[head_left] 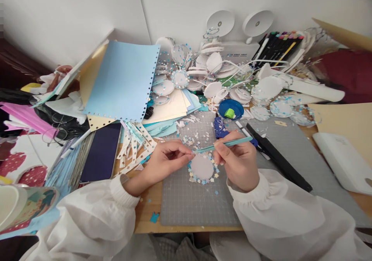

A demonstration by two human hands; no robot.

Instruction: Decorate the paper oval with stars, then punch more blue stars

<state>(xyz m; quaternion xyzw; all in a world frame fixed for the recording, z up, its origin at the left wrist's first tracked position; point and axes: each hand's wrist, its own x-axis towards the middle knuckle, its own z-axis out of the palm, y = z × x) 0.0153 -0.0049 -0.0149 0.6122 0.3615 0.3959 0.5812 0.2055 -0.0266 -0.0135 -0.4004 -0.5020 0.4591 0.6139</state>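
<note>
My right hand (pixel 238 161) grips a pair of light teal tweezers (pixel 229 143), their tips pointing left. At those tips, the thumb and forefinger of my left hand (pixel 171 160) are pinched together; whatever sits between them is too small to make out. Just below both hands, a round white disc (pixel 202 167) edged with small blue, cream and white paper shapes lies on the grey cutting mat (pixel 186 206). Loose paper stars and flowers (pixel 200 137) are scattered on the mat beyond it. A blue glue gun (pixel 220 127) lies behind my right hand, partly covered by it.
Decorated white discs (pixel 180 78) crowd the back by the wall. Blue punched paper (pixel 123 80), paper strips (pixel 133 148) and a phone (pixel 101 152) lie left. A blue dish (pixel 231 109) holds something green. A long black object (pixel 279 158) and a white case (pixel 344 162) are right.
</note>
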